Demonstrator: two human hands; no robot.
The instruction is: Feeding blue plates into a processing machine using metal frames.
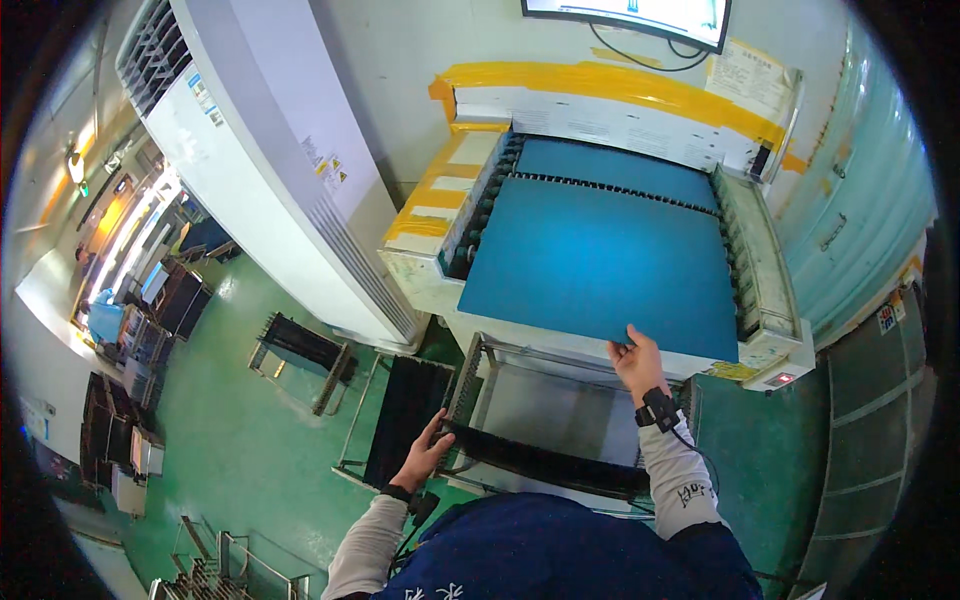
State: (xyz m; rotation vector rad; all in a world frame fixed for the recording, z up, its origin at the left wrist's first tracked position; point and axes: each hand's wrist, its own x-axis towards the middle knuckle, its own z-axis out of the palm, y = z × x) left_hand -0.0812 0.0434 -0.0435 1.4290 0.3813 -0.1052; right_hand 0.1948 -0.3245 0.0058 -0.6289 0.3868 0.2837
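Note:
A large blue sheet point(605, 265) lies flat on the roller machine, its front edge overhanging the machine's near lip. My right hand point(640, 365) is at that front edge, right of its middle, with the index finger on top and the thumb by the rim. Below it stands a metal rack point(465, 385) with toothed sides. Dark boards point(545, 462) stand in the near part of the rack. At their left end is my left hand point(425, 457), thumb and fingers closed around the corner; the fingertips are partly hidden. A second blue sheet point(620, 168) lies farther back on the rollers.
The roller machine point(430, 235) has yellow tape along its rim. A tall white air conditioner point(245, 160) stands to its left. Another rack of black boards point(408, 410) and a smaller rack point(300, 345) stand on the green floor. A screen point(640, 15) hangs above.

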